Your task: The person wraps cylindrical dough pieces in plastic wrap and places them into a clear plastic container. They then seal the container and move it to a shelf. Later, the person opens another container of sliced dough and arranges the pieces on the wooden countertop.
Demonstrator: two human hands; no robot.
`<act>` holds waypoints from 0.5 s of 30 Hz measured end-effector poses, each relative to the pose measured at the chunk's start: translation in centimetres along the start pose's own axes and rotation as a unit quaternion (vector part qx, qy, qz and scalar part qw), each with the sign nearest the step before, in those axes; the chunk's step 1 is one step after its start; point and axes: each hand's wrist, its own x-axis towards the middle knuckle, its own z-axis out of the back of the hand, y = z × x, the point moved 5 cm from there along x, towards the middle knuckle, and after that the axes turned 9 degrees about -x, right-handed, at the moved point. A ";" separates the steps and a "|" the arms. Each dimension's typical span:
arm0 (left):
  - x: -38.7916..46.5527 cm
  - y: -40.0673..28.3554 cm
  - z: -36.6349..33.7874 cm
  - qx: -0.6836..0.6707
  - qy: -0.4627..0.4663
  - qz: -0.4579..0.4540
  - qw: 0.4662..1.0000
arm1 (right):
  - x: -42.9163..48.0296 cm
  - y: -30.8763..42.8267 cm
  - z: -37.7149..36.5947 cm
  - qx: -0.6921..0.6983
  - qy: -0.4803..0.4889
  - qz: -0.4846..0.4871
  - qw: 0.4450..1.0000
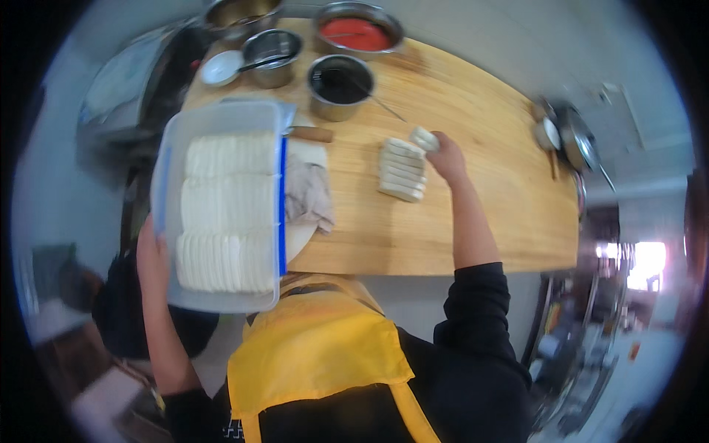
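Observation:
My left hand (152,249) grips the outer side of a translucent plastic container (224,302) with blue edging. Inside it, thin white slices (230,205), perhaps of dough or tofu, stand packed in three rows. In my right hand (447,158) is a white piece (425,139), pinched between thumb and fingers just above the wooden table (498,221). Beside that hand lies a block of white strips (402,169) set close together. The far fingers of my left hand are hidden by the container.
A knife with a wooden handle (311,134) and a crumpled cloth (310,191) lie right of the container. Behind are a metal pot of dark liquid (338,102), another metal pot (272,75), a white bowl (221,69) and a basin with red contents (357,36). Pans (579,138) stand far right.

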 end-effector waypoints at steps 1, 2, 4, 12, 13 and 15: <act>0.2 -0.8 0.4 -0.009 -0.017 0.005 1.000 | 1.9 -0.8 -0.9 0.013 0.006 0.022 1.000; 1.2 -2.0 0.2 -0.023 -0.030 0.001 0.999 | 3.7 -3.3 -2.2 0.008 -0.004 0.047 0.999; 0.5 -2.2 1.0 0.001 -0.091 -0.019 0.996 | 4.7 -1.1 -3.0 -0.006 0.075 0.052 0.996; -1.6 -7.7 2.5 -0.068 -0.073 -0.154 0.983 | -10.5 19.7 0.3 0.155 -0.045 0.216 0.963; -0.9 -8.2 1.9 -0.094 -0.006 -0.139 0.986 | -13.2 24.2 0.0 0.156 -0.015 0.325 0.933; 0.4 -8.7 0.6 -0.099 0.107 -0.135 0.980 | -17.0 31.7 -0.5 0.092 0.092 0.429 0.894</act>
